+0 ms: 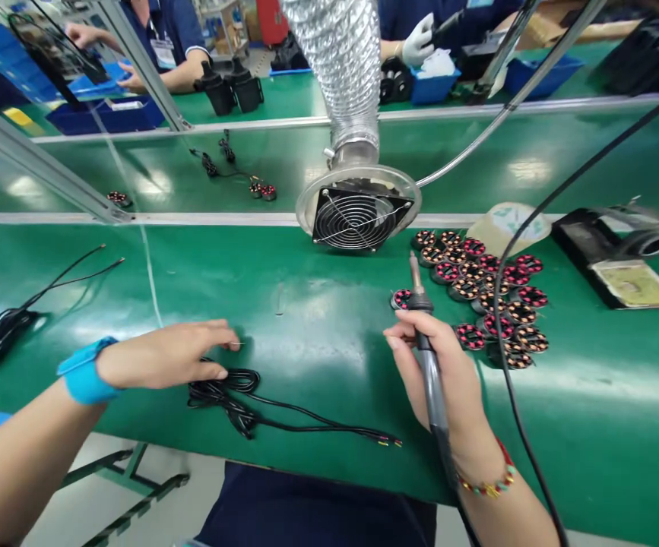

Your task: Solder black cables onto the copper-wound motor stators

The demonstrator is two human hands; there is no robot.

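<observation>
My right hand (448, 357) is wrapped round a soldering iron (432, 372), its metal tip pointing away from me, close to the motor coils. My left hand (175, 353), with a blue wrist strap, is above a bundled black cable (226, 395); a short piece of thin solder wire (239, 343) sticks out at its curled fingertips. The cable's two leads stretch right and end in bare coloured wires. Just beyond the iron sits a single red motor coil (400, 298). Several more round motor coils (489, 289), red or copper-coloured, stand grouped to the right.
A fume extractor fan (357, 216) hangs at the middle back on a foil duct (343, 68). At right are a soldering iron stand (619, 243) and a tape roll (511, 224). Another black cable (4, 338) lies left. Co-workers sit across the bench.
</observation>
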